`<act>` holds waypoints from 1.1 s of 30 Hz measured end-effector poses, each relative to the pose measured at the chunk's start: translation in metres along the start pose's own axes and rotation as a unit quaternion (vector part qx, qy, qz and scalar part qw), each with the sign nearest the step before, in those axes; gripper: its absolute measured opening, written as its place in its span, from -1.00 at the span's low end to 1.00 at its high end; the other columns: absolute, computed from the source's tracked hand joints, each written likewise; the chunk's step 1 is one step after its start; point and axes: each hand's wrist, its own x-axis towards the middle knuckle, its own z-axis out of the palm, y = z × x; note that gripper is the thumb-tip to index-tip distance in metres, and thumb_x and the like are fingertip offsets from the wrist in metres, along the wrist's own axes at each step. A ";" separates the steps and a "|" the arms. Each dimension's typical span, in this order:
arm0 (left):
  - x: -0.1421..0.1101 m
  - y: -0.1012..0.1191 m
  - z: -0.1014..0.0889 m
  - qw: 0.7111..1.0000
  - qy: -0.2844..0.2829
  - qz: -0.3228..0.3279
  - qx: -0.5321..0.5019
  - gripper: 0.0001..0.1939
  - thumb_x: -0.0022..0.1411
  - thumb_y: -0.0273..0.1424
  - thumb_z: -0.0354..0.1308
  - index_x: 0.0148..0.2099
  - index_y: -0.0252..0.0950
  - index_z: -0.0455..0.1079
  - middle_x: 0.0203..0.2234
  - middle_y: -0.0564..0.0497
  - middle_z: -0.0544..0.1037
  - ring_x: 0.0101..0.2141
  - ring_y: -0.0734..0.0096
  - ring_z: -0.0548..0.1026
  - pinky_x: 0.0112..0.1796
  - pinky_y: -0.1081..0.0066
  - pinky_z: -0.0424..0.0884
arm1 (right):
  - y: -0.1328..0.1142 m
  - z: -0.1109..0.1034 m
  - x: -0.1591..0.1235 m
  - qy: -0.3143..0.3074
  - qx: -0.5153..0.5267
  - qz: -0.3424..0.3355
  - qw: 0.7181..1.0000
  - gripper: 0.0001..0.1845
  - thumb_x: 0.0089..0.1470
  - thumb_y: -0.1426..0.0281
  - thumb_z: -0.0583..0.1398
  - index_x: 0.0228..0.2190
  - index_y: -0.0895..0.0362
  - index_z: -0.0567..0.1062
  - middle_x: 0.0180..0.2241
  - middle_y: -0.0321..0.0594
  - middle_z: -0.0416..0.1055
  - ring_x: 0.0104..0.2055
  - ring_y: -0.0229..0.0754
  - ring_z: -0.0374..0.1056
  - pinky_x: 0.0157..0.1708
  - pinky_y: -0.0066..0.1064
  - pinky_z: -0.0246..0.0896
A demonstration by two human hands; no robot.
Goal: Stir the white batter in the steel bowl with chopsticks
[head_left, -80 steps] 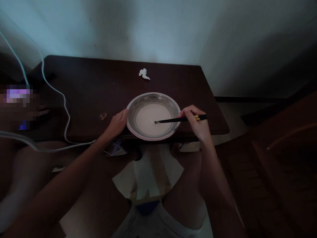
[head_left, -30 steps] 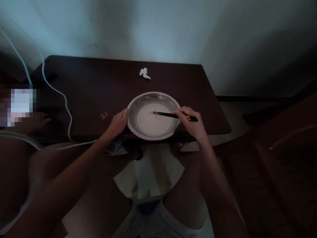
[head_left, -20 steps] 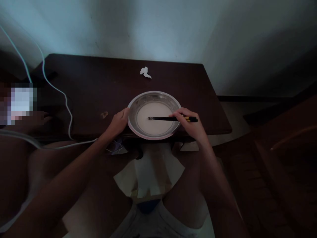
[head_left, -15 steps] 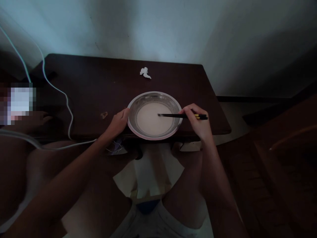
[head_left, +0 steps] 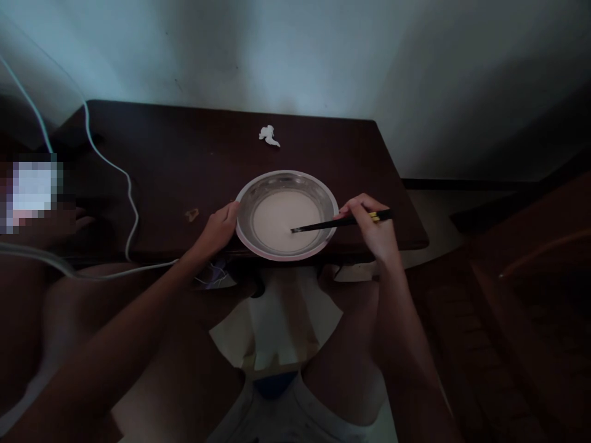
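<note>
A wide metal bowl [head_left: 246, 231] stands at the front edge of the dark wooden table, partly filled with a pale, milky liquid [head_left: 277, 215]. My left hand [head_left: 223, 224] grips the bowl's left rim. On the other side, my right hand [head_left: 370, 223] is closed around a pair of black chopsticks [head_left: 330, 223] with yellow bands near the top. Their tips dip into the liquid near the middle of the bowl, pointing left.
Crumpled white tissue [head_left: 268, 135] lies behind the bowl on the table [head_left: 175, 147]. A small brownish scrap [head_left: 192, 214] is left of my left hand. White cables [head_left: 130, 191] run across the left side, near another person's hand [head_left: 83, 220]. A wall rises behind.
The chopstick tips have moved slightly left and toward me through the liquid, and the chopsticks tilt more. My right hand has shifted a little right. My left hand keeps its hold on the rim.
</note>
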 end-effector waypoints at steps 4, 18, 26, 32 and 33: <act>-0.001 0.002 -0.001 1.000 0.000 -0.006 0.013 -0.55 0.38 -0.10 -0.24 -0.24 -0.25 0.36 -0.18 -0.16 0.60 -0.11 0.12 0.50 -0.01 0.22 0.39 | 0.000 0.008 0.001 -0.076 -0.063 -0.035 0.994 -0.74 0.26 0.22 0.21 -0.40 0.03 0.62 -0.31 -0.25 0.64 -0.20 -0.13 0.50 -0.15 -0.28 0.33; 0.000 0.001 0.000 1.000 0.007 0.009 0.005 -0.57 0.39 -0.13 -0.22 -0.28 -0.24 0.37 -0.27 -0.13 0.59 -0.16 0.13 0.50 -0.06 0.21 0.40 | 0.001 0.008 0.001 -0.038 -0.076 -0.053 0.995 -0.76 0.27 0.26 0.21 -0.40 0.02 0.61 -0.32 -0.27 0.63 -0.22 -0.14 0.49 -0.14 -0.26 0.32; -0.001 0.002 0.000 1.000 0.001 0.002 0.004 -0.56 0.40 -0.15 -0.23 -0.27 -0.27 0.37 -0.24 -0.15 0.59 -0.16 0.14 0.50 -0.05 0.21 0.39 | -0.003 0.008 0.000 -0.056 -0.003 -0.009 0.998 -0.73 0.26 0.23 0.20 -0.44 0.04 0.58 -0.40 -0.29 0.62 -0.28 -0.15 0.54 -0.20 -0.29 0.36; 0.000 0.000 0.001 1.000 0.007 0.004 0.002 -0.58 0.38 -0.10 -0.22 -0.31 -0.22 0.32 -0.27 -0.12 0.58 -0.17 0.13 0.51 -0.07 0.23 0.39 | 0.001 0.001 0.002 0.028 -0.030 -0.021 0.999 -0.67 0.28 0.17 0.19 -0.46 0.04 0.54 -0.46 -0.31 0.56 -0.32 -0.15 0.51 -0.20 -0.27 0.35; 0.000 0.001 0.001 1.000 0.007 0.003 0.003 -0.58 0.38 -0.11 -0.22 -0.31 -0.23 0.33 -0.27 -0.12 0.58 -0.17 0.13 0.51 -0.06 0.22 0.39 | 0.001 0.000 0.001 0.039 -0.008 -0.007 0.999 -0.65 0.28 0.15 0.19 -0.48 0.04 0.52 -0.50 -0.32 0.54 -0.36 -0.16 0.51 -0.24 -0.28 0.36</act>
